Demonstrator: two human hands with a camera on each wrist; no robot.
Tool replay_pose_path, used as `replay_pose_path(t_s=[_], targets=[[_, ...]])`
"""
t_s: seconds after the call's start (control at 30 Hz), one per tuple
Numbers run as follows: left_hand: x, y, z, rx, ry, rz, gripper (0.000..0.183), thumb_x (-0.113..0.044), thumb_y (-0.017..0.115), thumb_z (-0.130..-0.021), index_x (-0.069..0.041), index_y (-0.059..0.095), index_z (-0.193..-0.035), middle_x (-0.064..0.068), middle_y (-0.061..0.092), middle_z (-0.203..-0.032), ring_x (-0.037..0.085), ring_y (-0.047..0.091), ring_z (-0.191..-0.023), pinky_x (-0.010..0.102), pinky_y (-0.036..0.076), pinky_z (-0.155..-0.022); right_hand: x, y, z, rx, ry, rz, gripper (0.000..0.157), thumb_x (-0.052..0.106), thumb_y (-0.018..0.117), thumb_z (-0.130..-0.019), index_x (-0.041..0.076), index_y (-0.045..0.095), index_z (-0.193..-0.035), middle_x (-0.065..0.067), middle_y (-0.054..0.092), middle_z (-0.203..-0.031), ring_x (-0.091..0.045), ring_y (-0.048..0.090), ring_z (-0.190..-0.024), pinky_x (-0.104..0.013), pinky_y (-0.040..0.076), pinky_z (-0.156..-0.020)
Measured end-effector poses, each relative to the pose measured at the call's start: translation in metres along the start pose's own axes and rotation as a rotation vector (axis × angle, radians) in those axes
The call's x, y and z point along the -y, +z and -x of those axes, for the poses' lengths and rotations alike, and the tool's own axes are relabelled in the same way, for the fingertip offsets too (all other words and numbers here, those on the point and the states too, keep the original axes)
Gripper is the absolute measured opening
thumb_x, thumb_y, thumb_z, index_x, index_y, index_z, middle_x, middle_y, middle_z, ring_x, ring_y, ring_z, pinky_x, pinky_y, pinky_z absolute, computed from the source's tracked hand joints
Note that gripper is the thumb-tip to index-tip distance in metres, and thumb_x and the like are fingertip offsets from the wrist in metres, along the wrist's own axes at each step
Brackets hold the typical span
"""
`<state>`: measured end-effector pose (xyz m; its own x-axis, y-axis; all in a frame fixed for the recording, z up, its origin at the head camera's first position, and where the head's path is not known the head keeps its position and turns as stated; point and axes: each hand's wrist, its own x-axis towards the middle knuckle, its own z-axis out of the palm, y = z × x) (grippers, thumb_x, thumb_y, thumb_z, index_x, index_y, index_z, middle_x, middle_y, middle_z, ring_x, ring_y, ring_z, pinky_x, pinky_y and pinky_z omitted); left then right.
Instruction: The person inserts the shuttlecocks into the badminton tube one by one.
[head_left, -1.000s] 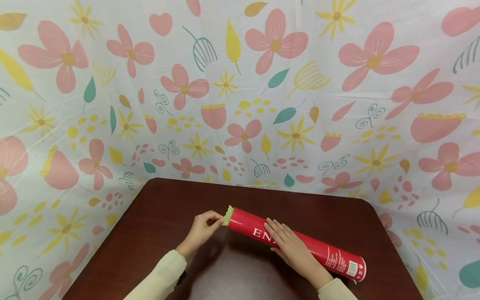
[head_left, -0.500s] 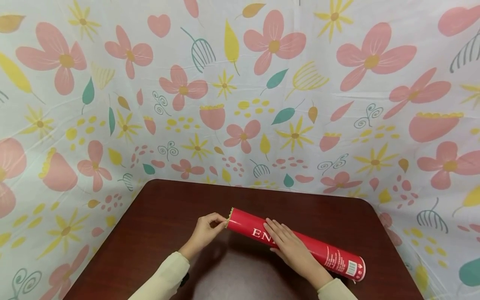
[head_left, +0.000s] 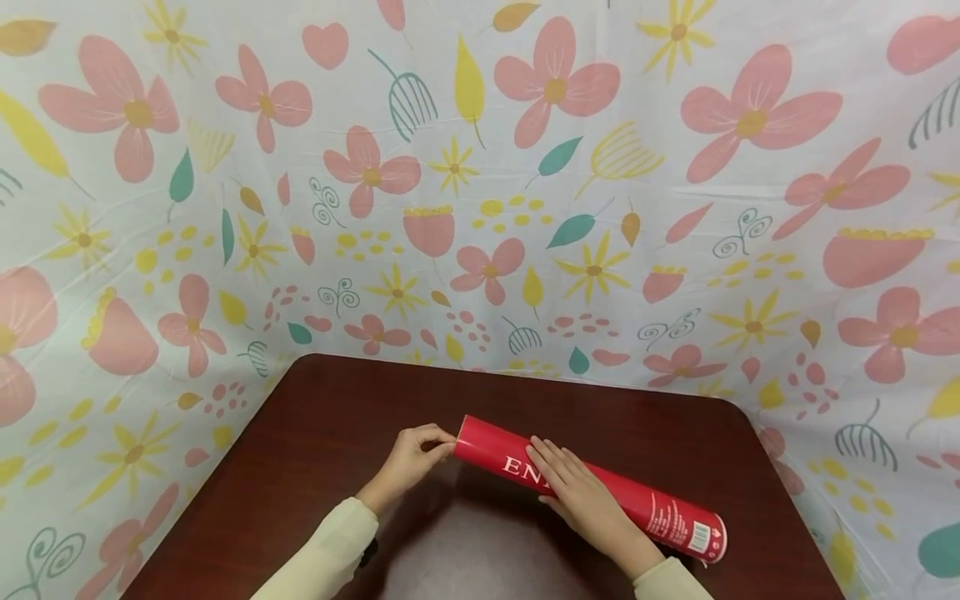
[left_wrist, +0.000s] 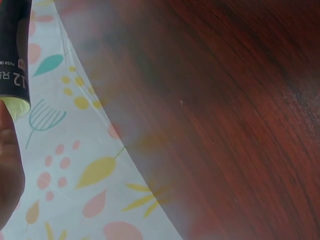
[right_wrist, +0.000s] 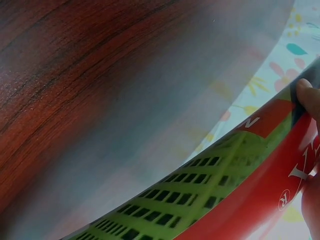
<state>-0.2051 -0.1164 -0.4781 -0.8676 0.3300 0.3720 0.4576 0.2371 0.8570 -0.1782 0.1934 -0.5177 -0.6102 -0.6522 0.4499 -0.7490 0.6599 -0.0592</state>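
A long red shuttlecock tube (head_left: 487, 443) slants across the table, its mouth toward the left and its barcode end at the lower right. Thumb and fingers of my right hand (head_left: 583, 496) grip it around the middle. In the right wrist view, the tube (right_wrist: 235, 185) shows a green net print beside the red. My left hand (head_left: 407, 461) is at the mouth, thumb and index pinched together right at the rim. The left wrist view shows a yellow-green shuttlecock skirt (left_wrist: 18, 107) just at the tube's mouth, beside my left hand (left_wrist: 10, 175); the rest of it is hidden inside.
The dark reddish-brown wooden table (head_left: 360, 396) has rounded far corners. White cloth (head_left: 480, 192) printed with flowers and leaves hangs behind it and at both sides.
The green fringed skirt sticking out of the tube's mouth has slid inside and no longer shows in the head view. My left hand has moved slightly right toward the rim; the right hand keeps its grip.
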Motion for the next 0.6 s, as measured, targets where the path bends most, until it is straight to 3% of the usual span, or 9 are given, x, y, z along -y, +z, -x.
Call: replay_pose_path(t_s=[0.1, 0.17, 0.23, 0.33, 0.4, 0.5, 0.53, 0.57, 0.6], targets=[[0.003, -0.002, 0.000, 0.009, 0.034, 0.034, 0.007, 0.005, 0.067, -0.086, 0.006, 0.072, -0.091, 0.022, 0.063, -0.079, 0.038, 0.059, -0.067, 0.033, 0.054, -0.059, 0.000, -0.001, 0.000, -0.007, -0.004, -0.006, 0.068, 0.045, 0.049, -0.096, 0.008, 0.031, -0.151, -0.011, 0.035, -0.153, -0.030, 0.038, -0.136, -0.027, 0.009, -0.116], [0.005, -0.003, 0.001, 0.013, 0.048, 0.064, 0.009, 0.006, 0.065, -0.087, 0.008, 0.071, -0.094, 0.024, 0.063, -0.081, 0.042, 0.059, -0.069, 0.041, 0.055, -0.061, -0.001, -0.001, -0.001, -0.015, -0.007, 0.001, 0.068, 0.048, 0.041, -0.097, 0.008, 0.031, -0.150, -0.011, 0.035, -0.152, -0.031, 0.039, -0.135, -0.028, 0.010, -0.116], [0.006, -0.004, 0.002, 0.015, 0.050, 0.093, 0.012, 0.008, 0.064, -0.087, 0.010, 0.070, -0.097, 0.026, 0.063, -0.083, 0.046, 0.059, -0.072, 0.049, 0.055, -0.063, -0.001, -0.001, -0.002, -0.016, -0.004, 0.009, 0.069, 0.045, 0.050, -0.096, 0.008, 0.032, -0.150, -0.011, 0.034, -0.153, -0.031, 0.040, -0.135, -0.029, 0.011, -0.116], [0.006, -0.007, 0.003, 0.000, 0.034, 0.111, 0.014, 0.007, 0.063, -0.088, 0.012, 0.069, -0.100, 0.027, 0.063, -0.084, 0.049, 0.060, -0.074, 0.049, 0.055, -0.065, -0.002, -0.003, -0.004, -0.009, 0.005, 0.033, 0.077, 0.035, 0.069, -0.088, 0.007, 0.032, -0.150, -0.011, 0.034, -0.153, -0.031, 0.039, -0.135, -0.033, 0.018, -0.115], [0.008, -0.009, 0.004, -0.022, 0.029, 0.105, 0.014, 0.007, 0.063, -0.088, 0.010, 0.070, -0.100, 0.026, 0.063, -0.083, 0.048, 0.060, -0.074, 0.046, 0.056, -0.065, -0.002, -0.003, -0.005, -0.012, 0.007, 0.034, 0.071, 0.039, 0.061, -0.093, 0.007, 0.032, -0.150, -0.011, 0.034, -0.153, -0.031, 0.038, -0.136, -0.035, 0.021, -0.115], [0.010, -0.014, 0.006, -0.059, 0.023, 0.078, 0.013, 0.006, 0.063, -0.089, 0.008, 0.070, -0.099, 0.025, 0.063, -0.083, 0.036, 0.064, -0.070, 0.042, 0.056, -0.064, -0.003, -0.003, -0.006, -0.014, 0.004, 0.042, 0.067, 0.045, 0.047, -0.097, 0.006, 0.032, -0.150, -0.013, 0.035, -0.152, -0.031, 0.038, -0.136, -0.036, 0.021, -0.115], [0.011, -0.016, 0.007, -0.067, 0.020, 0.072, 0.013, 0.007, 0.062, -0.089, 0.007, 0.071, -0.099, 0.025, 0.063, -0.083, 0.029, 0.066, -0.070, 0.043, 0.056, -0.065, -0.003, -0.003, -0.007, -0.019, 0.006, 0.038, 0.068, 0.042, 0.053, -0.096, 0.006, 0.033, -0.149, -0.013, 0.036, -0.152, -0.032, 0.039, -0.135, -0.035, 0.019, -0.115], [0.010, -0.018, 0.008, -0.074, 0.012, 0.063, 0.014, 0.007, 0.062, -0.089, 0.005, 0.071, -0.100, 0.026, 0.063, -0.083, 0.023, 0.066, -0.070, 0.044, 0.056, -0.065, -0.004, -0.003, -0.007, -0.020, 0.009, 0.042, 0.067, 0.043, 0.049, -0.097, 0.005, 0.033, -0.149, -0.014, 0.036, -0.151, -0.032, 0.039, -0.135, -0.032, 0.015, -0.116], [0.009, -0.019, 0.009, -0.080, 0.002, 0.059, 0.014, 0.007, 0.061, -0.090, 0.005, 0.071, -0.100, 0.025, 0.063, -0.084, 0.018, 0.066, -0.070, 0.046, 0.056, -0.066, -0.005, -0.004, -0.008, -0.017, 0.015, 0.047, 0.069, 0.040, 0.057, -0.094, 0.005, 0.032, -0.149, -0.014, 0.036, -0.152, -0.031, 0.038, -0.135, -0.031, 0.013, -0.116]])
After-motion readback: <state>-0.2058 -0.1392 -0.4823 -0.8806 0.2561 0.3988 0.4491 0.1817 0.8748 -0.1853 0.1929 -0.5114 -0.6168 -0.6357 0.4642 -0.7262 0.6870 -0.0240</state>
